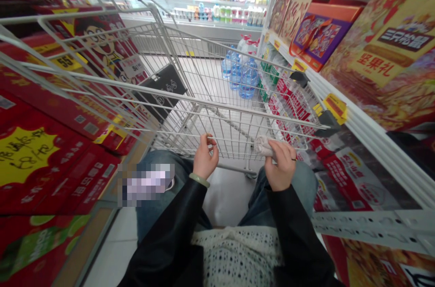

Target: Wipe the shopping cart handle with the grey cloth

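The right hand [280, 167] grips a crumpled, pale cloth [262, 145] at the near side of a wire shopping cart [217, 105] in a store aisle. To its left, the left hand [205, 160], a pale bracelet [199, 180] at the wrist, is raised beside the same wire side with fingers curled; whether it has hold of the wire cannot be told from this angle. The person, in black sleeves and jeans, is low before the cart, knees apart. A black panel [163, 90] sits in the cart's left part. Large water bottles [249, 79] stand on the floor beyond, in front of far, stocked refrigerated shelves [210, 2]. Red cartons [84, 178] are stacked at left; a nut gift box [397, 47] tops the right shelf.
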`<control>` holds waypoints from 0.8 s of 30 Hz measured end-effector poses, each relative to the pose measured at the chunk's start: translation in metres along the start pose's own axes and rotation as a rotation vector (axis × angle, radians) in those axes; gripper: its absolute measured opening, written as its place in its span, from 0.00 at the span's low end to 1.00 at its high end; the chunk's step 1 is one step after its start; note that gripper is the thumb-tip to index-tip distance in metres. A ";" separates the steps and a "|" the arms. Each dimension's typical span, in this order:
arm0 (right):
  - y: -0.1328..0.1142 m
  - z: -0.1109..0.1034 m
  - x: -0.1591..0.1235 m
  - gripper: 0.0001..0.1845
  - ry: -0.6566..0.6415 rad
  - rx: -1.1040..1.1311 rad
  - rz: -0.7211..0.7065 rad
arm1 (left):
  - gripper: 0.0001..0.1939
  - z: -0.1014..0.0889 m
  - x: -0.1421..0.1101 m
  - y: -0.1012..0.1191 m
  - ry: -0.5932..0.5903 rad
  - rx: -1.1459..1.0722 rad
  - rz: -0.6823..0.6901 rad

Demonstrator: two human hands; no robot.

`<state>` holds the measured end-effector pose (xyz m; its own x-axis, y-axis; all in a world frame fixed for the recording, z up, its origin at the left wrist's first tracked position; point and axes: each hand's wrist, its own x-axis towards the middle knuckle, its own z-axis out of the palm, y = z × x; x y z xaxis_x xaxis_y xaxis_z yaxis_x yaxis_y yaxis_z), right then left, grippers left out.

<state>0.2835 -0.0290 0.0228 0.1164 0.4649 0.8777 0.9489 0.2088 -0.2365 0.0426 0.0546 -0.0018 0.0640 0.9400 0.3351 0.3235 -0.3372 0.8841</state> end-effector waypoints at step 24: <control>0.015 -0.014 0.001 0.20 0.020 -0.036 0.049 | 0.19 0.001 0.000 0.002 0.014 -0.009 0.000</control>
<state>0.3018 -0.0369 0.0261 0.1682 0.4563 0.8738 0.9520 0.1547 -0.2641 0.0438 0.0537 -0.0006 0.0509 0.9393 0.3394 0.3155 -0.3376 0.8869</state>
